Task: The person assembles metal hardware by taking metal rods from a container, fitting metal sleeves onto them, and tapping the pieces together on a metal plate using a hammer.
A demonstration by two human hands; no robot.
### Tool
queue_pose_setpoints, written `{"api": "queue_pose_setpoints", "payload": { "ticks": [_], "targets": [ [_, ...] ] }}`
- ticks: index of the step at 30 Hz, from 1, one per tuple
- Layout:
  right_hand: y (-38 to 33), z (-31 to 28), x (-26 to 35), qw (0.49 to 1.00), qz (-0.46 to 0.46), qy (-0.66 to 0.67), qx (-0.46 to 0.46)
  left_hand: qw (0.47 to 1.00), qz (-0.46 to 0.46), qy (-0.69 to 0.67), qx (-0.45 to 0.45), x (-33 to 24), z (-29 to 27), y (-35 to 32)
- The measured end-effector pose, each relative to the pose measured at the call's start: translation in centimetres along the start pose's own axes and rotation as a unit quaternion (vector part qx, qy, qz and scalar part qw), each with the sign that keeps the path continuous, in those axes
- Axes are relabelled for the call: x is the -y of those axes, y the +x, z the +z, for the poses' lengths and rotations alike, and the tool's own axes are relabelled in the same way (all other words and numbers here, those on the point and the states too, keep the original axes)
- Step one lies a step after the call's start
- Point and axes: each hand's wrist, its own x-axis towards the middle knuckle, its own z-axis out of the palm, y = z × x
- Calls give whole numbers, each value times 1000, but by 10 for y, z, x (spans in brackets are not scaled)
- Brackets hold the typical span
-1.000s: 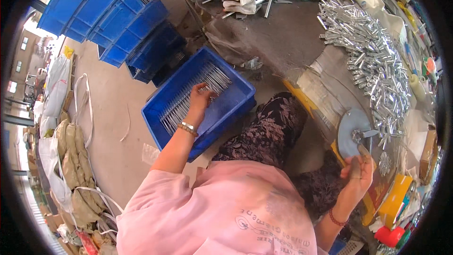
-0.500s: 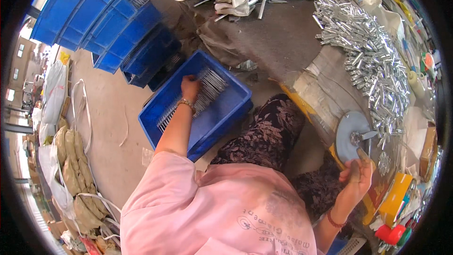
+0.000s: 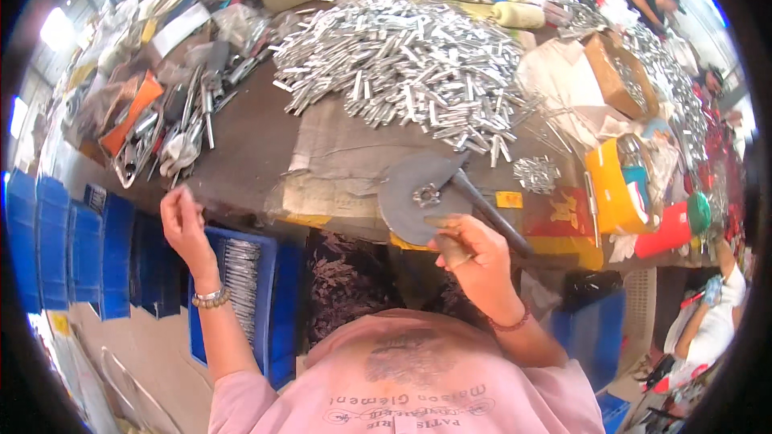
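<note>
My left hand (image 3: pixel 185 221), with a beaded bracelet on its wrist, is raised by the table's front edge, above a blue crate (image 3: pixel 273 305). Its fingers are loosely curled, and nothing shows in them. Inside the crate lie rows of slim metal parts (image 3: pixel 241 281). My right hand (image 3: pixel 474 253) is at the near rim of a grey disc (image 3: pixel 406 201) with a small cluster of parts at its centre. Thumb and fingers are drawn together there; what they hold, if anything, is too small to make out. A dark bar (image 3: pixel 490 213) lies aslant beside the disc.
A large heap of short metal tubes (image 3: pixel 402 64) covers the table's middle. Tools and an orange piece (image 3: pixel 133 116) lie at left, above stacked blue crates (image 3: pixel 72 249). At right are a yellow container (image 3: pixel 618 189), a red cylinder (image 3: pixel 663 237) and other people (image 3: pixel 655 0).
My view has swung from the crate to the table. My left hand has come up out of the crate, away from the metal parts. My right hand remains by the disc.
</note>
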Motion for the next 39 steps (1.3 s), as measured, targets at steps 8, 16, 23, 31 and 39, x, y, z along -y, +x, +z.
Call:
{"api": "queue_pose_setpoints", "payload": {
  "ticks": [8,16,23,31,39],
  "targets": [
    [2,-8,-15,995,-91,-44,-3,785,435,57,438,-182,222,-37],
    [-1,-13,-10,989,-140,-34,-12,603,616,139,487,-204,318,-41],
    [0,-45,22,875,-253,-361,-199,613,576,198,504,-210,319,-48],
    [-9,-59,-24,876,-229,-394,-154,662,456,260,535,-193,268,-31],
    [-15,-91,-32,876,-276,-374,-126,696,456,310,461,-202,226,-19]
  ]
}}
